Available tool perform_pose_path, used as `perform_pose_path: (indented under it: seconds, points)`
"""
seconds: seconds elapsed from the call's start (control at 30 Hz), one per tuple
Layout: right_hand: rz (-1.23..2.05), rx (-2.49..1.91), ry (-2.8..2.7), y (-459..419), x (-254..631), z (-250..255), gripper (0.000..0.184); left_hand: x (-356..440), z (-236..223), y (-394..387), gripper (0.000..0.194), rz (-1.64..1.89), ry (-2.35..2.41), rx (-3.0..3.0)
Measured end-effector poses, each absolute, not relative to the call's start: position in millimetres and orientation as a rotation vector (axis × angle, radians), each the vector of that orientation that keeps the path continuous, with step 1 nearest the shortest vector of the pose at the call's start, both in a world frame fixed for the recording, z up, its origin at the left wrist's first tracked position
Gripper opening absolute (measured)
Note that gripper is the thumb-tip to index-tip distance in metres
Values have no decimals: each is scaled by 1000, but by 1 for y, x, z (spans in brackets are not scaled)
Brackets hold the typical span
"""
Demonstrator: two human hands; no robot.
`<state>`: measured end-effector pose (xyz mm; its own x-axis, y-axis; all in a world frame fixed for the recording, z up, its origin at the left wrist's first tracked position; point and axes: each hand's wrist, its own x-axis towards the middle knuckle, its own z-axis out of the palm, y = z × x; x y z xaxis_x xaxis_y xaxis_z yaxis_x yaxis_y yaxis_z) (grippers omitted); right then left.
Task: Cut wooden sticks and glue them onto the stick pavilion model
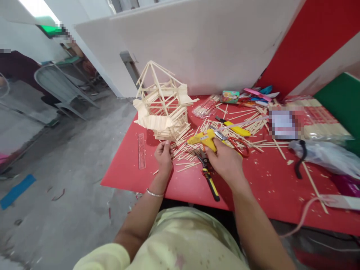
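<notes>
My right hand is closed around the handle of a yellow glue gun, whose nozzle points left toward a small house model made of wooden sticks. My left hand rests just below the model's base with its fingers pinched together, seemingly on a thin stick that is too small to make out. Loose wooden sticks lie scattered between both hands on the red table.
Yellow-handled pliers lie under my right wrist. Red-handled scissors, a yellow cutter, a clear ruler, stick packets and a plastic bag sit on the table. Grey floor and a chair lie left.
</notes>
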<state>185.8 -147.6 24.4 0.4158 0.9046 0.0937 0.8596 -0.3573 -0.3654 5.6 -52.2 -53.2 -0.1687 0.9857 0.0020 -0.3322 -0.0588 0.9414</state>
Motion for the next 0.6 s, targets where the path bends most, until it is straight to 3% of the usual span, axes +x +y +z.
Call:
perform_pose_path:
  seconds: [0.2,0.6]
  points:
    - [222,-2464,-1284,-115,179,33,41,6,-52,-52,31,1489,1047,885]
    - [342,-2170,-1691,-137,182,-7,37,-4,-44,-56,29,1578,1071,853]
